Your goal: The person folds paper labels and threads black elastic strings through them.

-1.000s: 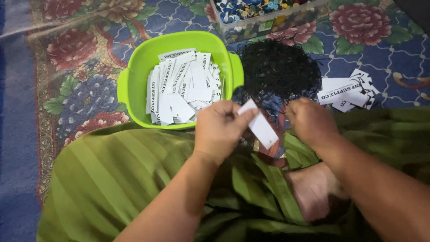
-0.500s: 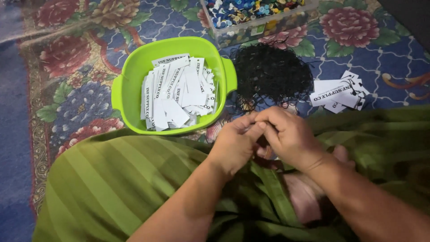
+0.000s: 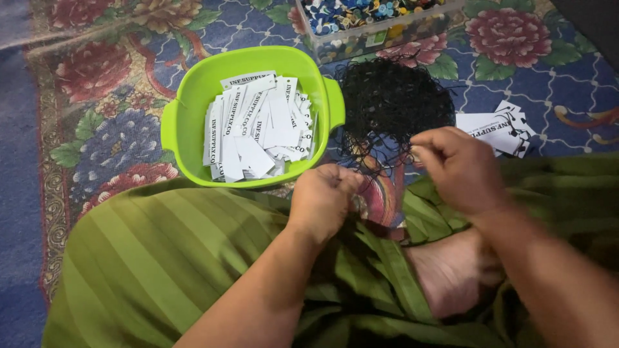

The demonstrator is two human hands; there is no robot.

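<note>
- While the right hand (image 3: 461, 169) pinches a black string from the tangle of black strings (image 3: 393, 106), threading seems underway.
- Left hand (image 3: 322, 196) – closed, contents hidden – beside the green tub (image 3: 187, 122); next calls for steady pulling.

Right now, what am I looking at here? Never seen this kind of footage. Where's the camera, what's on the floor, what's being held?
There is no machine: a person sits on a floral carpet and works with bare hands. The single camera is worn on the head and looks down, so the arms reach in from the bottom over a green striped garment. A lime-green tub holds white paper tags. Right of it lies a tangle of black strings, then a small pile of loose tags. At the top stands a clear box of coloured small parts. The left hand is closed in a fist; what it holds is hidden. The right hand pinches at the edge of the strings, apparently on a thin strand.
</note>
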